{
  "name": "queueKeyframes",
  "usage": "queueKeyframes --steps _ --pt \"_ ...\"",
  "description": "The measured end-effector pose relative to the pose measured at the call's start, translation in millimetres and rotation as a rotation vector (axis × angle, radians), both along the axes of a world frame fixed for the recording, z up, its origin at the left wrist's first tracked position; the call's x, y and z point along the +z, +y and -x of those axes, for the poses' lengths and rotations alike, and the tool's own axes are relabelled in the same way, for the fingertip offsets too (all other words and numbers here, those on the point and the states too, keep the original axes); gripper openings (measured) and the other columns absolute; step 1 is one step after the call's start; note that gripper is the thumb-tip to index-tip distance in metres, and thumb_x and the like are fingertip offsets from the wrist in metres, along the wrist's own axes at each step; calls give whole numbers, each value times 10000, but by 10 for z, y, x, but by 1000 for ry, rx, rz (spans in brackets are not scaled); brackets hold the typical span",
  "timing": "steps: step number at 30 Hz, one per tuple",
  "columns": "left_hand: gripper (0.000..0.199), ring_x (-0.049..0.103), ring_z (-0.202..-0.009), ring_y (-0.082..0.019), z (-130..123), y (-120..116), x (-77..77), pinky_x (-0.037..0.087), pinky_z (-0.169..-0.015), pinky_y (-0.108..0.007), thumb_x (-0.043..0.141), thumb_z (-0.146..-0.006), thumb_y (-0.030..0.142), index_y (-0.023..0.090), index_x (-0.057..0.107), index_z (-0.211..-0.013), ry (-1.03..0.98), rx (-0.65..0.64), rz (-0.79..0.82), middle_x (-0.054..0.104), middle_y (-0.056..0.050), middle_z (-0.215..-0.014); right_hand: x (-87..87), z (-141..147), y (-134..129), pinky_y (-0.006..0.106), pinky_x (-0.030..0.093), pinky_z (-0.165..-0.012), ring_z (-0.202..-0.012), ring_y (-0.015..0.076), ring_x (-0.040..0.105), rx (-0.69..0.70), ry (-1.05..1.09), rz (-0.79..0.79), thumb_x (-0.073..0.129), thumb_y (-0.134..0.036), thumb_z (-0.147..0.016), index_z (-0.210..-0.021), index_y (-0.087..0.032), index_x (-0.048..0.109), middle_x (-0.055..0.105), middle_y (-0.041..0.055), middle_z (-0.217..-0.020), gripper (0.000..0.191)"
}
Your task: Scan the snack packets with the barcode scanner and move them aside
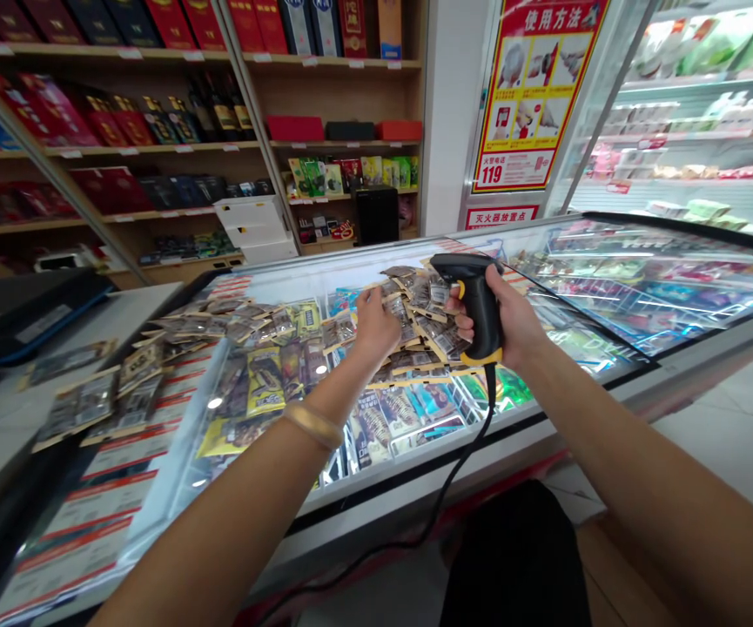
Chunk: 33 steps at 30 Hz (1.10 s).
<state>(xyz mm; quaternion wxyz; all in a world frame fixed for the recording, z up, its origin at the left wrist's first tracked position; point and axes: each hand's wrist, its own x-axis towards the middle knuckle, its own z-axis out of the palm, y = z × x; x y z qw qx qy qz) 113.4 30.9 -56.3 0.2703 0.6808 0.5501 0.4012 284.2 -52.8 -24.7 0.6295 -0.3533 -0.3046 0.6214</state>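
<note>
My right hand (pixel 503 318) is wrapped round the grip of a black and yellow barcode scanner (pixel 479 305), its head pointing left over a heap of small packets (pixel 438 335). These packets have see-through fronts and tan edges and lie on the freezer's glass top. Close to the scanner, my left hand (pixel 376 324) reaches into the heap with curled fingers. What its fingertips pinch, if anything, is hidden. Further packets (pixel 225 320) spread leftward across the glass, and a separate group (pixel 111 396) lies at the far left edge.
A glass-topped chest freezer (pixel 526 416) holding frozen goods spans the view. The scanner's cable (pixel 445 496) hangs over its front edge. Left stands a counter with a black device (pixel 30 313). Shelves (pixel 343 63) line the back; a lit cooler (pixel 695 135) stands right.
</note>
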Motion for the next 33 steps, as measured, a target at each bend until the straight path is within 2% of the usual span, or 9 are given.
queueKeyframes --steps 7,12,15,19,22,25,29,31,33 --pt "601 308 -1509 -275 121 12 -81 213 -1266 -430 503 -831 114 195 502 -1427 -131 23 17 376 -124 -1594 -10 15 -5 206 420 -398 -452 88 469 -28 -18 -1 480 -592 -963 -888 -151 648 647 59 -723 478" --pt "577 369 -1470 -292 236 -26 -39 241 -1253 -464 477 -835 115 128 502 -1412 -74 14 -43 430 -191 -1532 70 23 -61 217 415 -400 -466 93 458 -39 -120 -91 547 -648 -903 -876 -168 662 636 58 -740 494" --pt "551 407 -1440 -288 470 -20 -27 280 -1239 -455 466 -829 102 114 528 -1377 -49 54 -127 473 -203 -1480 163 129 -119 219 421 -411 -465 83 451 0 -158 -133 581 -656 -876 -840 -166 678 610 44 -747 501" --pt "508 448 -1391 -291 1113 34 -24 306 -1219 -486 472 -826 112 146 571 -1323 -11 156 -256 522 -185 -1422 245 508 -102 203 406 -402 -466 69 443 119 -136 -121 616 -650 -850 -832 -159 683 598 31 -764 496" --pt "492 485 -1345 -283 1775 47 12 308 -1211 -483 502 -800 116 169 606 -1278 30 266 -320 579 -150 -1352 217 978 2 212 419 -404 -468 75 452 230 -129 -109 621 -656 -844 -851 -158 670 618 38 -775 501" --pt "476 502 -1327 -284 2470 -5 84 323 -1196 -469 524 -795 137 183 626 -1257 112 407 -310 611 -133 -1317 129 1521 122 215 424 -400 -464 83 465 337 -105 -66 573 -652 -880 -873 -162 655 639 46 -774 497" --pt "498 461 -1381 -356 3247 -127 133 332 -1170 -492 599 -811 223 148 595 -1304 248 650 -137 562 -211 -1395 -17 2146 219 215 433 -400 -455 89 483 466 -74 -3 521 -620 -928 -868 -171 637 653 49 -756 467" --pt "560 450 -1388 -426 3498 -169 92 342 -1140 -545 679 -782 270 125 571 -1311 259 751 23 545 -264 -1408 -97 2349 236 212 429 -393 -451 88 486 504 -57 28 527 -612 -930 -874 -171 637 663 51 -758 458" --pt "569 483 -1356 -464 3637 -192 8 353 -1115 -570 736 -751 283 124 576 -1272 219 748 138 598 -266 -1354 -184 2465 238 206 423 -387 -449 86 483 524 -40 59 532 -594 -935 -885 -167 639 670 52 -762 443"
